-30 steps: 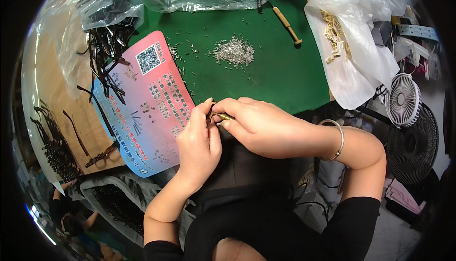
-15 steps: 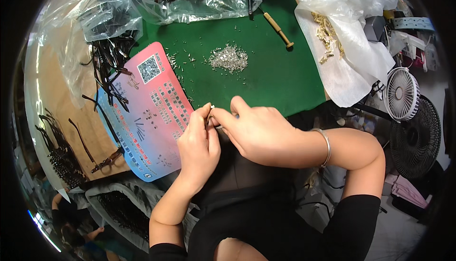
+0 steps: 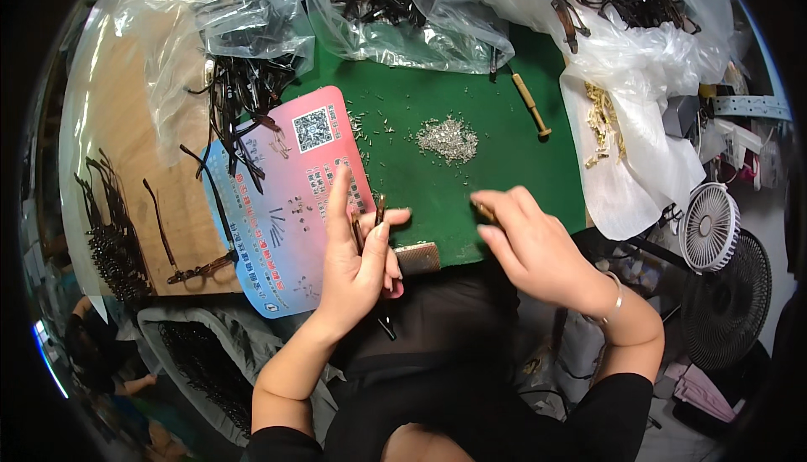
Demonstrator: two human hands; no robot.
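Note:
My left hand (image 3: 349,273) is at the near edge of the green mat, its index finger stretched up. Between its thumb and other fingers are slim dark eyeglass temples (image 3: 386,327), mostly covered by the hand. My right hand (image 3: 538,248), with a bracelet on the wrist, hovers to the right, apart from the left. Its thumb and fingertips pinch a small brownish piece (image 3: 483,211), blurred and mostly hidden. Beyond the hands lies a pile of tiny silvery screws (image 3: 448,140). A brass-coloured screwdriver (image 3: 530,107) lies to its right.
A small textured block (image 3: 418,258) sits at the mat's near edge. Left are a pink-and-blue printed card (image 3: 282,184), dark eyeglass temples (image 3: 239,100) and a glasses frame (image 3: 202,270). Golden small parts (image 3: 601,121) lie on white sheeting. Fans (image 3: 709,225) stand at right.
My hands, together at the near edge before, have come apart, the right one moving right. The left hand has opened its index finger upward. The whole view has shifted.

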